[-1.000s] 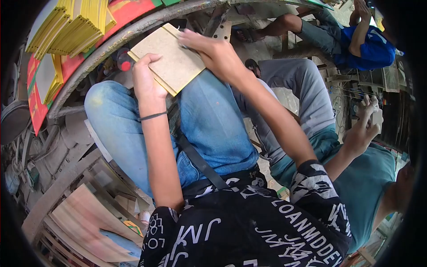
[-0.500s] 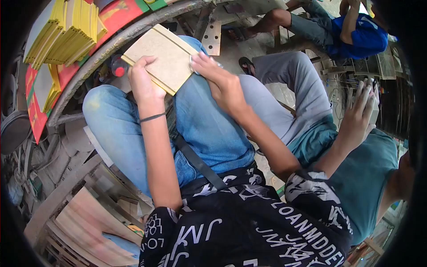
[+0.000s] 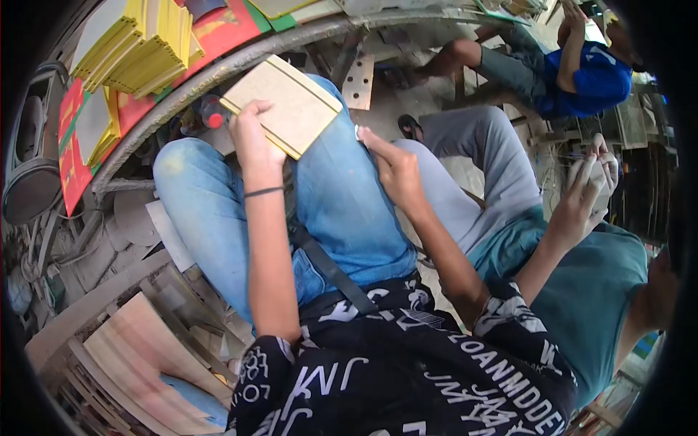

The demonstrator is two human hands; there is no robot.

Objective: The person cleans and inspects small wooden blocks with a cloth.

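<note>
My left hand [image 3: 256, 139] is closed on the lower left edge of a flat, pale wooden panel [image 3: 287, 105]. The panel has yellow edges and a dark line near its side, and it rests tilted over my jeans-clad leg [image 3: 349, 203]. Apart from the panel, on its right, my right hand [image 3: 396, 166] is closed by the same leg. A small white piece [image 3: 358, 132], too small to name, shows at its fingertips.
Stacked yellow-edged panels [image 3: 138, 51] stand on a red and green table [image 3: 76, 156] with a curved rim. A red-capped bottle [image 3: 212, 116] is below it. Close on my right sits a co-worker in a teal shirt [image 3: 574, 291]; another in blue [image 3: 592, 76] sits farther off.
My right hand has come off the panel's right side and moved right and down. My left hand still holds the panel. The whole view has shifted slightly.
</note>
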